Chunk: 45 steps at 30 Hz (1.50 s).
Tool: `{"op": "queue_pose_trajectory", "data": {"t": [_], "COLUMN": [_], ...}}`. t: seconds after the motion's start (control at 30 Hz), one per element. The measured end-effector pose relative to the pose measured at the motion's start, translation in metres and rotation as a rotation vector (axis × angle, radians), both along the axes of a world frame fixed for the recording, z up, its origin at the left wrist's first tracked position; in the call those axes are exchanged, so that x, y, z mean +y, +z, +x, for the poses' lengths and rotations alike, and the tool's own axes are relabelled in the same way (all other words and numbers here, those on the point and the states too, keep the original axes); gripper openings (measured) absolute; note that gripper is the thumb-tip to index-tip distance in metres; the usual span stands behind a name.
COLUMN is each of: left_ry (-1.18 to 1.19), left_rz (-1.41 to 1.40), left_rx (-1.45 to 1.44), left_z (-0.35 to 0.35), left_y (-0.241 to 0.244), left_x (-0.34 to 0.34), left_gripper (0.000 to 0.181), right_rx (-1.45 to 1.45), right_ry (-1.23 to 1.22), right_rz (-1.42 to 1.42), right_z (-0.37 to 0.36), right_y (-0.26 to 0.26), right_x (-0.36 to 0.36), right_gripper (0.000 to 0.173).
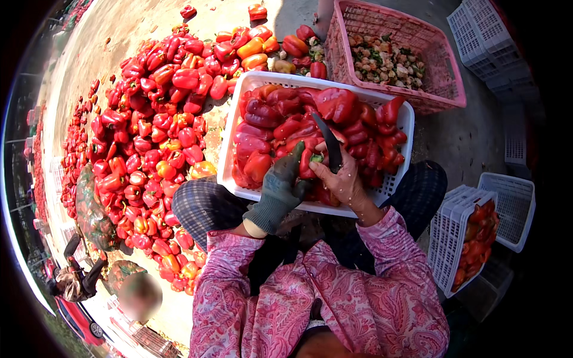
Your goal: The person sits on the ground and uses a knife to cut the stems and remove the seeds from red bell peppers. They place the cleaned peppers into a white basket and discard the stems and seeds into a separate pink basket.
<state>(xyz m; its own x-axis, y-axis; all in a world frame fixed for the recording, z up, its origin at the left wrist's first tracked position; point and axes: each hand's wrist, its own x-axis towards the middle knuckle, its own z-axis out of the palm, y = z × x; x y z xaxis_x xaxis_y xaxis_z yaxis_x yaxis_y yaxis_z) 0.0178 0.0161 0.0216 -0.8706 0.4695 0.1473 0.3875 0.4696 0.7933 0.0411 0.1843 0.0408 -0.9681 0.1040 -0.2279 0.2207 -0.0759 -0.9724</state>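
Observation:
My left hand (pixel 282 179), in a grey-green knit glove, is closed around a red bell pepper (pixel 306 164) with a green stem end facing right. My bare right hand (pixel 342 179) grips a dark curved knife (pixel 330 141), its blade pointing up and left, while the thumb touches the pepper. Both hands are over a white plastic crate (pixel 408 134) filled with red bell peppers (pixel 257 134), some with pale seeds on them. The crate sits between my knees.
A big heap of red and orange peppers (pixel 147 134) lies on the ground at the left. Beyond the crate stands a pink crate (pixel 452 85) holding cut cores. White crates (pixel 447 241) are at the right, one with peppers. Another person (pixel 76 282) is far off at the lower left.

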Motion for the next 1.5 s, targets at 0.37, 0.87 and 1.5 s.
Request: {"op": "queue_pose_trajectory", "data": {"t": [0.37,0.87,1.5], "left_ry": [0.055,-0.002,0.000], "left_rz": [0.397,0.390,0.264], "left_rx": [-0.682,-0.660,-0.282], "left_z": [0.002,0.004,-0.023], "left_y": [0.000,-0.002,0.002], "left_x": [-0.004,-0.004,-0.021], "left_gripper": [0.058,0.054,0.031], "right_rx": [-0.349,-0.417,-0.288], "right_ry": [-0.147,-0.050,0.130], "right_rz": [-0.421,-0.472,-1.282], "right_z": [-0.005,-0.002,-0.011], "right_y": [-0.020,-0.029,-0.043], "right_x": [-0.002,0.007,0.035], "right_gripper": [0.008,0.020,0.017]}}
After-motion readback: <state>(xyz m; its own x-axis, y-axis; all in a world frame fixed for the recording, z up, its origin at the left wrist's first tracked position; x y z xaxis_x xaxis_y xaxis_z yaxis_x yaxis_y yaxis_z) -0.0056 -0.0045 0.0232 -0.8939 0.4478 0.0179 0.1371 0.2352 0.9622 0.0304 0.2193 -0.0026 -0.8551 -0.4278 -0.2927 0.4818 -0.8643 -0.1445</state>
